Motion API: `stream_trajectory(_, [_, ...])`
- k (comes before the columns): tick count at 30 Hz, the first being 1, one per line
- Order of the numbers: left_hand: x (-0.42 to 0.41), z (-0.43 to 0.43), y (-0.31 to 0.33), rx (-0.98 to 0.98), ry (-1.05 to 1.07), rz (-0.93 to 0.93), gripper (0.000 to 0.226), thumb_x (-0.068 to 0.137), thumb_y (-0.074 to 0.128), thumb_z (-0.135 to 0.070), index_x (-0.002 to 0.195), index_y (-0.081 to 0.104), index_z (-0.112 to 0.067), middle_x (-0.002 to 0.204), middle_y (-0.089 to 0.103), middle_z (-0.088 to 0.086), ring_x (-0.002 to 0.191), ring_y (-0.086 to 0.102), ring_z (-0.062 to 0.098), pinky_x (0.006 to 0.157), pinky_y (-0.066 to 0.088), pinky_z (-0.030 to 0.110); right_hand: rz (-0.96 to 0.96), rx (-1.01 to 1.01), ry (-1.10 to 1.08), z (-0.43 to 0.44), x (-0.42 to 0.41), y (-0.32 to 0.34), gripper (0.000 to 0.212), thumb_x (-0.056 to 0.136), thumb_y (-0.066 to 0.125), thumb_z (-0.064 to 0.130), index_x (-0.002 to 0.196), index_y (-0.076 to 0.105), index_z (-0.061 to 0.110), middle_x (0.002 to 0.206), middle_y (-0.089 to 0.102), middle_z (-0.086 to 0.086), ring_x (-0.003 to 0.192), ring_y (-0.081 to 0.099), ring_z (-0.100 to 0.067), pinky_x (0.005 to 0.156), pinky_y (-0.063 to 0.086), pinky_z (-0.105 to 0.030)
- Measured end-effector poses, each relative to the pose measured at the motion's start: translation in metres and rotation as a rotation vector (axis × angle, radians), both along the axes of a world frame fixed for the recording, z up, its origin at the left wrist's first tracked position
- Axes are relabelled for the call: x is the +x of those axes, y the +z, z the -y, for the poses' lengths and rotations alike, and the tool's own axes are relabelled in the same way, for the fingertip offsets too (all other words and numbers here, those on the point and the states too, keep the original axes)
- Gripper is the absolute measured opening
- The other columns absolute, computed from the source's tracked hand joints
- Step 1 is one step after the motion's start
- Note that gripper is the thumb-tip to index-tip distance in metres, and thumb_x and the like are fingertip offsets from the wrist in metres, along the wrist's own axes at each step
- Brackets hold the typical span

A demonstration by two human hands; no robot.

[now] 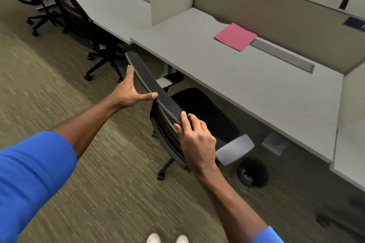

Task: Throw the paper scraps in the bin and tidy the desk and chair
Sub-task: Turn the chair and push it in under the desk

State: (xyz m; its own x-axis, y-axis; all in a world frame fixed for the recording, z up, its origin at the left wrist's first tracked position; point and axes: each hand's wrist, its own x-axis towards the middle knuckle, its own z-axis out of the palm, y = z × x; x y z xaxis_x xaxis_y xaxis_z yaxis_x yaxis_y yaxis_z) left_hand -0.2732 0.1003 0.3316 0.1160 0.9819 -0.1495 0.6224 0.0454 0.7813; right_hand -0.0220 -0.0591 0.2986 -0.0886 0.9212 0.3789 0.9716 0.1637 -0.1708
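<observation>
A black office chair [199, 108] stands in front of the grey desk [246, 77], its seat partly under the desk edge. My left hand [128, 90] rests against the left end of the chair's mesh backrest top [154, 85], palm on the rim and thumb along it. My right hand [197, 140] grips the right end of the same backrest, fingers curled over it. A pink folder [235, 36] lies on the desk near the back divider. A black bin [252, 171] with pale scraps inside stands on the carpet under the desk.
Two more black chairs [79, 19] stand at the neighbouring desk to the left. The chair's grey armrest [235, 149] sticks out toward the bin. A beige partition [276, 16] closes the desk's far side. My white shoes [167, 238] are on the carpet.
</observation>
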Motion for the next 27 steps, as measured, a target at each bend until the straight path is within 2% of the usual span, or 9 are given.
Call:
stream_trajectory(6, [0.029, 0.009, -0.008, 0.03, 0.026, 0.044, 0.154, 0.064, 0.089, -0.07, 0.167, -0.017, -0.027, 0.178, -0.019, -0.005, 0.166, 0.0, 0.023, 0.134, 0.013, 0.045, -0.06, 0.014, -0.033, 0.002, 0.025, 0.001, 0.047, 0.111, 0.048, 0.039, 0.147, 0.056, 0.009, 0.136, 0.066, -0.016, 0.121, 0.066, -0.031, 0.087, 0.065, -0.045])
stream_trajectory(15, [0.061, 0.004, -0.008, 0.048, 0.035, 0.049, 0.158, 0.063, 0.088, -0.073, 0.167, -0.019, -0.022, 0.177, -0.022, -0.001, 0.166, -0.004, 0.023, 0.133, 0.01, 0.039, -0.077, -0.015, -0.088, -0.01, 0.054, -0.001, 0.049, 0.11, 0.049, 0.038, 0.15, 0.053, 0.01, 0.14, 0.063, -0.016, 0.127, 0.061, -0.029, 0.089, 0.064, -0.044])
stream_trajectory(24, [0.094, -0.019, -0.015, 0.071, 0.02, 0.019, 0.16, 0.062, 0.084, -0.081, 0.166, -0.023, -0.023, 0.175, -0.028, 0.001, 0.165, -0.006, 0.027, 0.133, 0.013, 0.048, -0.03, -0.011, -0.067, -0.038, 0.099, -0.008, 0.047, 0.11, 0.052, 0.035, 0.151, 0.053, 0.011, 0.14, 0.063, -0.015, 0.126, 0.062, -0.029, 0.09, 0.064, -0.046])
stream_trajectory(27, [0.099, -0.024, -0.019, 0.099, -0.009, -0.054, 0.159, 0.063, 0.076, -0.089, 0.165, -0.025, -0.021, 0.174, -0.032, 0.001, 0.164, -0.015, 0.023, 0.134, 0.008, 0.048, -0.028, 0.003, -0.059, -0.045, 0.114, -0.009, 0.047, 0.111, 0.048, 0.035, 0.15, 0.054, 0.011, 0.14, 0.063, -0.015, 0.126, 0.062, -0.029, 0.091, 0.064, -0.046])
